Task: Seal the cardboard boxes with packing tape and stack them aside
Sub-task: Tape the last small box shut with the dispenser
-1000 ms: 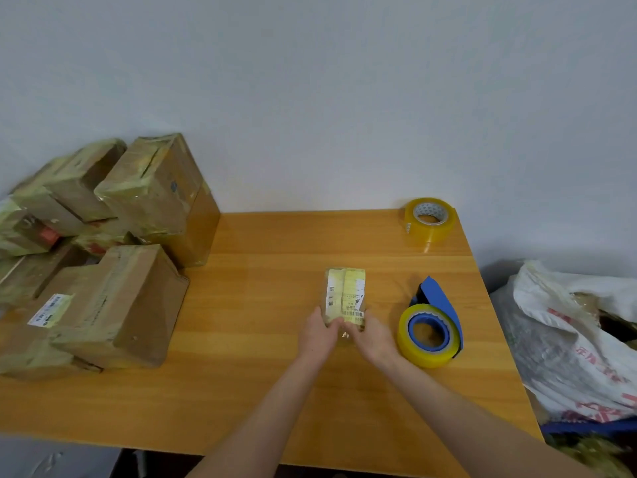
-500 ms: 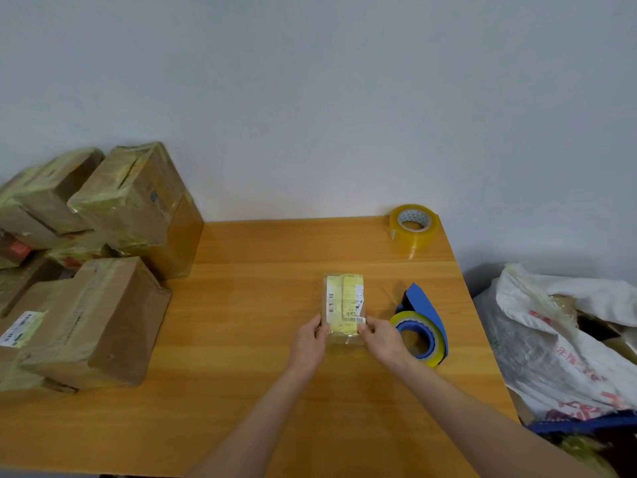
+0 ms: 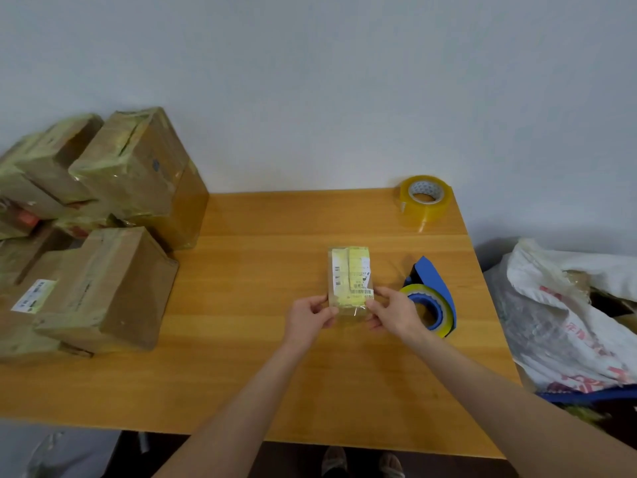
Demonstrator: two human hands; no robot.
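Two hands hold one small box (image 3: 350,270) near the middle of the wooden table (image 3: 241,374). The left hand (image 3: 306,319) has its fingers curled on the near left corner of the box. The right hand (image 3: 393,312) pinches the near right corner with thumb and fingers. Both hands are closed on the box, not open flat.

The box is long and thin. Its long side points away from the person, toward the wall. The hands are at the near end, so most of the box lies just past the fingertips. Shiny tape covers its top and its near end, so I think it is nearly sealed. The hands look to be pressing the last bit of tape down.

The pile of sealed boxes (image 3: 103,253) sits on the left side of the table, well apart from the small box. The left hand is nearer to that pile, so the box would have to go left to be stacked. The blue tape holder (image 3: 432,281) sits just beside the right hand. A spare tape roll (image 3: 424,201) stands at the far right corner.
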